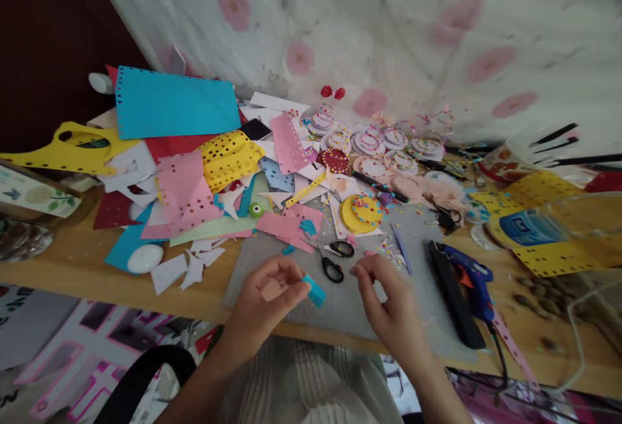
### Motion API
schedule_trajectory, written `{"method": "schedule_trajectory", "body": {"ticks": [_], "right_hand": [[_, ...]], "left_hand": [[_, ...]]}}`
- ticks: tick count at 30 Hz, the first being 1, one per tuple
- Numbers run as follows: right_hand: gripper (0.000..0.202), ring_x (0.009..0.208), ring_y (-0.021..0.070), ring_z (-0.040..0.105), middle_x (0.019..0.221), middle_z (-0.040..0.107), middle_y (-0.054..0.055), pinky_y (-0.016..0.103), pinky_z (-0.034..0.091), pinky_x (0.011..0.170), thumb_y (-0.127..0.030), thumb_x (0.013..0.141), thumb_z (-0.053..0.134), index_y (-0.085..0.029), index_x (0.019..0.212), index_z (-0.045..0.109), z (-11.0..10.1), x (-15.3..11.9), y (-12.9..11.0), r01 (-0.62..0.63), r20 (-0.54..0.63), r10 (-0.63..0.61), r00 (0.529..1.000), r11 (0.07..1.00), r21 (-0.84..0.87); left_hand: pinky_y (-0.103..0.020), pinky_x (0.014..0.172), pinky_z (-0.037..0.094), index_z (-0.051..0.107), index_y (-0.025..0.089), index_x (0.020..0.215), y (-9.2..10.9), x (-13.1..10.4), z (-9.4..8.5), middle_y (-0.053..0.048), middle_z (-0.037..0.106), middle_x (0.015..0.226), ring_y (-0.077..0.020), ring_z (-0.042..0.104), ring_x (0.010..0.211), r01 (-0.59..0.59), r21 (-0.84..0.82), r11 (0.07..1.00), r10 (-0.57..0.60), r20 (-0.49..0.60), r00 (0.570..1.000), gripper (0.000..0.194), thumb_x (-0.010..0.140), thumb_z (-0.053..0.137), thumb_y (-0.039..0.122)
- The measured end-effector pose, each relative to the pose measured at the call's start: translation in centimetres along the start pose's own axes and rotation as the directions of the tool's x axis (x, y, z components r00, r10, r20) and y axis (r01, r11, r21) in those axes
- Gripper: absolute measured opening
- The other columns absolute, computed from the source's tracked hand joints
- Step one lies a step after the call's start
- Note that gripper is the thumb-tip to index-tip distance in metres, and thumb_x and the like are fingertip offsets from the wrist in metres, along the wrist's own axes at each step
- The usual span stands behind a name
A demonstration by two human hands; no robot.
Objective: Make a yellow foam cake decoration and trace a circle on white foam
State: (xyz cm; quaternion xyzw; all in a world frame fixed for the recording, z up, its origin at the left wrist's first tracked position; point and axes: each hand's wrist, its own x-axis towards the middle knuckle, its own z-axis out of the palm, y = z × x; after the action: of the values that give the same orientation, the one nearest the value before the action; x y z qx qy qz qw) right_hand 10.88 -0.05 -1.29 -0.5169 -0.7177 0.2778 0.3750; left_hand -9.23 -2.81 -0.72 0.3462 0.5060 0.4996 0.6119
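Observation:
Between the thumb and fingers of my left hand (pixel 269 297) is a small folded piece of blue paper (pixel 315 292), held above the front of the grey cutting mat (pixel 343 317). My right hand (pixel 389 301) is to the right of it, thumb and fingertips pinched together. Whatever may be in that pinch is too small to make out. Black-handled scissors (pixel 326 260) lie on the mat just beyond and between the hands. Another blue scrap (pixel 307 226) rests near the blades. A thin purple tool (pixel 401 249) lies beyond my right hand.
Coloured paper sheets (pixel 177 103) and scraps pile up at left. Decorated paper discs (pixel 372 142) cluster at the back, with a yellow disc (pixel 347 215) nearer. At right are a long black object (pixel 454 297), a blue glue gun (pixel 479 281) and a bottle (pixel 529 226).

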Motion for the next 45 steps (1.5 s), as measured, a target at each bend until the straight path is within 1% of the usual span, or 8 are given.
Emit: {"method": "schedule_trajectory", "body": {"ticks": [3,5,7,12,16,23,38,45], "right_hand": [[0.02,0.078,0.0161,0.057,0.092,0.059,0.006,0.03,0.05,0.072,-0.022,0.09,0.054,-0.022,0.11,0.056,0.7,-1.0,-1.4,-0.027,0.103,0.0,0.995,0.966,0.256],[0.022,0.077,0.0148,0.057,0.091,0.059,0.004,0.028,0.051,0.07,-0.023,0.088,0.059,-0.023,0.109,0.056,1.4,-1.5,-2.6,-0.066,0.149,0.007,0.989,0.916,0.397],[0.015,0.074,0.0134,0.058,0.086,0.06,0.002,0.025,0.051,0.067,-0.021,0.086,0.062,-0.023,0.102,0.059,1.8,-1.5,-3.5,-0.082,0.131,0.026,0.991,0.891,0.446],[0.01,0.074,0.0132,0.06,0.079,0.063,0.002,0.023,0.051,0.065,-0.014,0.088,0.057,-0.021,0.09,0.064,1.5,-0.8,-4.1,-0.06,0.078,0.03,0.996,0.907,0.417],[0.009,0.073,0.0138,0.06,0.079,0.061,0.002,0.024,0.051,0.064,-0.014,0.087,0.057,-0.021,0.091,0.063,1.1,-0.5,-3.9,-0.008,0.032,-0.005,0.999,0.912,0.409],[0.017,0.076,0.0151,0.057,0.085,0.06,0.003,0.029,0.05,0.068,-0.013,0.083,0.062,-0.021,0.097,0.06,1.1,-0.9,-3.6,0.017,0.066,-0.038,0.997,0.955,0.295],[0.024,0.074,0.015,0.061,0.082,0.061,0.003,0.028,0.052,0.062,-0.004,0.081,0.064,-0.022,0.095,0.061,1.4,-1.0,-3.1,0.244,-0.152,-0.231,0.961,0.967,0.075],[0.028,0.072,0.0162,0.063,0.081,0.065,0.003,0.03,0.053,0.06,-0.002,0.079,0.064,-0.025,0.097,0.064,1.6,-1.1,-3.2,0.286,-0.209,-0.276,0.938,0.958,0.019]], "left_hand": [[-0.02,0.066,0.047,0.062,0.019,0.082,0.1,0.1,0.5,0.001,0.06,0.077,-0.0116,0.057,0.073,-0.087,-0.05,0.995,0.086,-0.028,0.996,0.019,0.074,0.075,0.03],[-0.019,0.066,0.048,0.064,0.02,0.084,0.3,0.0,0.9,0.001,0.062,0.078,-0.0113,0.058,0.073,-0.134,-0.042,0.99,0.133,-0.023,0.991,0.015,0.076,0.074,0.028],[-0.019,0.068,0.049,0.067,0.021,0.087,0.5,-0.2,1.1,0.0,0.063,0.08,-0.0114,0.059,0.074,-0.172,-0.021,0.985,0.172,-0.007,0.985,0.014,0.076,0.074,0.026],[-0.021,0.076,0.05,0.07,0.022,0.093,0.8,-0.4,0.9,-0.001,0.066,0.089,-0.0129,0.061,0.082,-0.221,0.029,0.975,0.219,0.06,0.974,0.017,0.076,0.074,0.022],[-0.022,0.077,0.05,0.069,0.021,0.085,0.8,-0.5,0.8,-0.001,0.065,0.083,-0.0133,0.061,0.081,-0.276,0.07,0.959,0.269,0.095,0.959,0.006,0.08,0.07,0.018],[-0.023,0.076,0.05,0.066,0.021,0.084,0.4,-0.4,1.4,-0.001,0.066,0.083,-0.0144,0.062,0.081,-0.33,0.131,0.935,0.328,0.037,0.944,0.009,0.079,0.07,0.014],[-0.025,0.077,0.05,0.069,0.023,0.09,0.0,-0.3,1.7,-0.001,0.068,0.085,-0.0151,0.063,0.081,-0.378,0.287,0.88,0.375,0.069,0.924,0.011,0.083,0.065,0.014],[-0.022,0.074,0.051,0.071,0.023,0.084,0.0,-0.8,2.7,0.0,0.07,0.083,-0.0146,0.065,0.08,-0.354,0.277,0.893,0.379,-0.04,0.925,0.009,0.082,0.067,0.016]]}}
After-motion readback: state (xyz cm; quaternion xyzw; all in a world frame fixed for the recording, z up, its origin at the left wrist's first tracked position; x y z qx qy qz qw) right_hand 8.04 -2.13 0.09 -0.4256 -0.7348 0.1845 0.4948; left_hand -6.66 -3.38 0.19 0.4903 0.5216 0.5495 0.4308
